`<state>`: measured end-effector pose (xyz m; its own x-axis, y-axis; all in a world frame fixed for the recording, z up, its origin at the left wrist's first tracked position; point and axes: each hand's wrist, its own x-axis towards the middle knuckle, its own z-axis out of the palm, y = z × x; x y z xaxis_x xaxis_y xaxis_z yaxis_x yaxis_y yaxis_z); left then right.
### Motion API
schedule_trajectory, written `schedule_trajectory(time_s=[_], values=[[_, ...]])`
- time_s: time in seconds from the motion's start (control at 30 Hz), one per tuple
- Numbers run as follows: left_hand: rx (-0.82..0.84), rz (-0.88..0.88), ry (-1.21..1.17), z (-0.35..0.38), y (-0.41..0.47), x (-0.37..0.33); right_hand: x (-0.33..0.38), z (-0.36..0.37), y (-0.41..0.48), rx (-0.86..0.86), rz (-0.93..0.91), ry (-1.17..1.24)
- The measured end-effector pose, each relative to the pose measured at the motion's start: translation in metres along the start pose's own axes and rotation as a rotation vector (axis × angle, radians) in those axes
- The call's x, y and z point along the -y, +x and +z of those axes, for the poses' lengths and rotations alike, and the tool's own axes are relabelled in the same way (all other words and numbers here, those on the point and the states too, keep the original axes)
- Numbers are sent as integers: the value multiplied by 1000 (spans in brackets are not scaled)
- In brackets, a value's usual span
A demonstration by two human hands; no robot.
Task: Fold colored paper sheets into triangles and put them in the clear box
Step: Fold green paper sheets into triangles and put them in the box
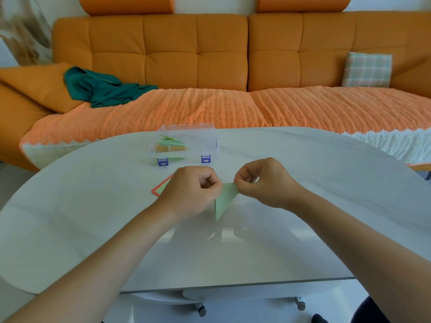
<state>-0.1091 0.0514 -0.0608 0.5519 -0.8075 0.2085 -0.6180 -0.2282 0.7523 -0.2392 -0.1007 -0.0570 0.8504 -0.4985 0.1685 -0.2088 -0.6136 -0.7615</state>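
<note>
A light green paper triangle (224, 200) hangs point down just above the white table (303, 206). My left hand (193, 190) pinches its upper left corner and my right hand (263, 180) pinches its upper right corner. Behind my left hand lies a small stack of flat sheets (161, 188), a green one over a red one, partly hidden by the hand. Farther back stands the clear box (200, 141) with purple latches, holding several folded green and orange pieces.
An orange sofa (210, 54) with a knitted orange throw runs behind the table. A teal cloth (100, 87) lies on its left and a checked cushion (367, 69) on its right. The table's near edge (233, 286) is straight, with castors below.
</note>
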Motion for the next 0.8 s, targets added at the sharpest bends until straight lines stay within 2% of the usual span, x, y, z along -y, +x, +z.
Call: schedule_trajectory(time_s=[0.27,0.43,0.57,0.8], values=[[-30,15,88,-6,2,5,-14,-3,5,-21,83,-27],[-103,-23,81,-14,6,5,-25,-9,9,-101,139,-69],[-24,-38,17,-10,3,5,-14,-3,6,-45,31,78],[9,33,-6,-4,1,4,-4,12,6,19,-69,-20]])
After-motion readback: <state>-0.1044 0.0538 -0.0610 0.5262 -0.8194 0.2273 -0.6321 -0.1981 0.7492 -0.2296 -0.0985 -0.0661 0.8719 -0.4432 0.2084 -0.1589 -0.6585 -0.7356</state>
